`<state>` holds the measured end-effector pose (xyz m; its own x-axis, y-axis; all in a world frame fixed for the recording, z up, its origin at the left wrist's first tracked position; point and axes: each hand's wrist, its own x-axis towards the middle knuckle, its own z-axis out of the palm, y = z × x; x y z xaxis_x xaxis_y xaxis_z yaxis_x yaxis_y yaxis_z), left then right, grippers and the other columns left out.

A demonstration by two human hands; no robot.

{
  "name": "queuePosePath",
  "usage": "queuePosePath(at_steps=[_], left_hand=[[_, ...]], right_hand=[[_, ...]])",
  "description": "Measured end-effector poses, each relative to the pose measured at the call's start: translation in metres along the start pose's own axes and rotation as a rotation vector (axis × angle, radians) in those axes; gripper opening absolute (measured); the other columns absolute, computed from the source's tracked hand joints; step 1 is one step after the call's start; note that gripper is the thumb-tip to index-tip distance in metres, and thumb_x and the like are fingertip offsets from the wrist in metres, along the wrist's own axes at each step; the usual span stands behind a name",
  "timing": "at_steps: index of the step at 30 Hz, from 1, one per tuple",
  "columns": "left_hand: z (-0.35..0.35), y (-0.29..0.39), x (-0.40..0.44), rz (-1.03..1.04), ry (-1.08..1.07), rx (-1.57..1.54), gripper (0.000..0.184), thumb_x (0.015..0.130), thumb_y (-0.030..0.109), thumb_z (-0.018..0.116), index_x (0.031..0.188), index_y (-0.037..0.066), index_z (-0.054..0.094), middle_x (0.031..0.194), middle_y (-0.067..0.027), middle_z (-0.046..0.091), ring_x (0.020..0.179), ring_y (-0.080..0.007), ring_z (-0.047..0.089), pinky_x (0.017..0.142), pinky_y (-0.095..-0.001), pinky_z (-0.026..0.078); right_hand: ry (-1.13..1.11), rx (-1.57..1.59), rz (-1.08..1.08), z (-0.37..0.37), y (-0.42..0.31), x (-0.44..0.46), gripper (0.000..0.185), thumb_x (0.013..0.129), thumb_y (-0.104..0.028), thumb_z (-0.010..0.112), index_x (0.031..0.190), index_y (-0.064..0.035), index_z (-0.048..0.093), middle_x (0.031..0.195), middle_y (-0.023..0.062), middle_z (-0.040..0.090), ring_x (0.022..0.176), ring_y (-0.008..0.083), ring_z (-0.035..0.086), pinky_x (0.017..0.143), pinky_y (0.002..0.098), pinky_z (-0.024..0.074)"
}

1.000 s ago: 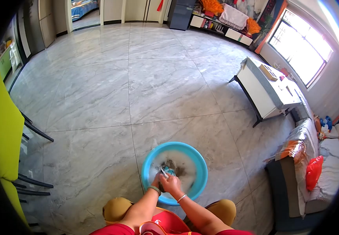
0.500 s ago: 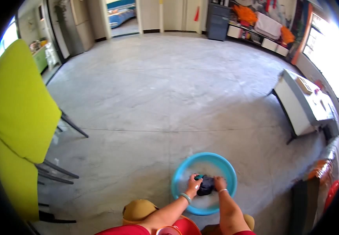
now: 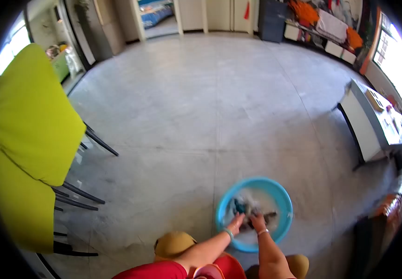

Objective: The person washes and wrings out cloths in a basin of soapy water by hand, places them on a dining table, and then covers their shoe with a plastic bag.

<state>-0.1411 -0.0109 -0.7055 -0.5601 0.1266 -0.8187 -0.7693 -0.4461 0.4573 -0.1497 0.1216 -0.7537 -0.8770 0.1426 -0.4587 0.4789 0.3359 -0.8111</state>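
A round blue basin (image 3: 286, 218) on the floor in front of me holds cloudy, sudsy water. Dark wet cloth (image 3: 270, 215) lies in it, smeared by motion, with a teal patch (image 3: 239, 206) at its far left. My left hand (image 3: 236, 223), a pale bangle at its wrist, reaches into the basin with its fingers at the cloth; blur hides whether they grip. Beside it, my right hand (image 3: 258, 222), with a thin bracelet, has its fingers bent down onto the dark cloth. Both hands are close together near the basin's middle.
Yellow-green chairs (image 3: 33, 116) with dark legs stand at the left. To the right is a white table (image 3: 368, 125) with items on top. Grey floor (image 3: 173, 111) stretches to a doorway and a cabinet (image 3: 273, 21). My knees (image 3: 175, 244) flank the near side.
The dark cloth was bunched between both hands; now it is spread lower in the water and blurred. The teal part has separated from my left fingers. The view has shifted slightly left.
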Motion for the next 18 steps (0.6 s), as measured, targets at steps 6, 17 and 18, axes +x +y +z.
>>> queuePosePath(at_steps=[6, 17, 18], left_hand=[[-0.02, 0.023, 0.019, 0.124, -0.39, -0.321, 0.043, 0.084, 0.053, 0.043, 0.096, 0.013, 0.054, 0.093, -0.0058, 0.057, 0.084, -0.0196, 0.056, 0.075, -0.0348, 0.047], [-0.023, 0.006, 0.027, -0.11, -0.891, -0.547, 0.045, 0.088, 0.042, 0.036, 0.118, 0.01, 0.048, 0.112, -0.0106, 0.053, 0.102, -0.0252, 0.052, 0.089, -0.0331, 0.041], [-0.019, 0.013, 0.007, -0.104, -0.573, -0.413, 0.046, 0.088, 0.042, 0.033, 0.118, 0.01, 0.046, 0.114, -0.0106, 0.053, 0.103, -0.0261, 0.052, 0.09, -0.0334, 0.041]], right_hand=[[-0.154, 0.032, -0.142, 0.001, -0.134, -0.087, 0.02, 0.071, -0.018, 0.056, 0.079, -0.0006, 0.056, 0.065, 0.0073, 0.056, 0.061, 0.0142, 0.052, 0.055, 0.0298, 0.0429], [0.41, -0.232, -0.311, 0.032, -0.152, -0.095, 0.027, 0.071, -0.029, 0.054, 0.09, -0.0091, 0.055, 0.076, 0.0218, 0.059, 0.073, 0.0396, 0.057, 0.066, 0.0457, 0.0454], [0.385, -0.233, -0.3, 0.028, -0.145, -0.083, 0.028, 0.071, -0.029, 0.055, 0.09, -0.008, 0.054, 0.075, 0.0214, 0.06, 0.072, 0.0396, 0.057, 0.066, 0.046, 0.0453]])
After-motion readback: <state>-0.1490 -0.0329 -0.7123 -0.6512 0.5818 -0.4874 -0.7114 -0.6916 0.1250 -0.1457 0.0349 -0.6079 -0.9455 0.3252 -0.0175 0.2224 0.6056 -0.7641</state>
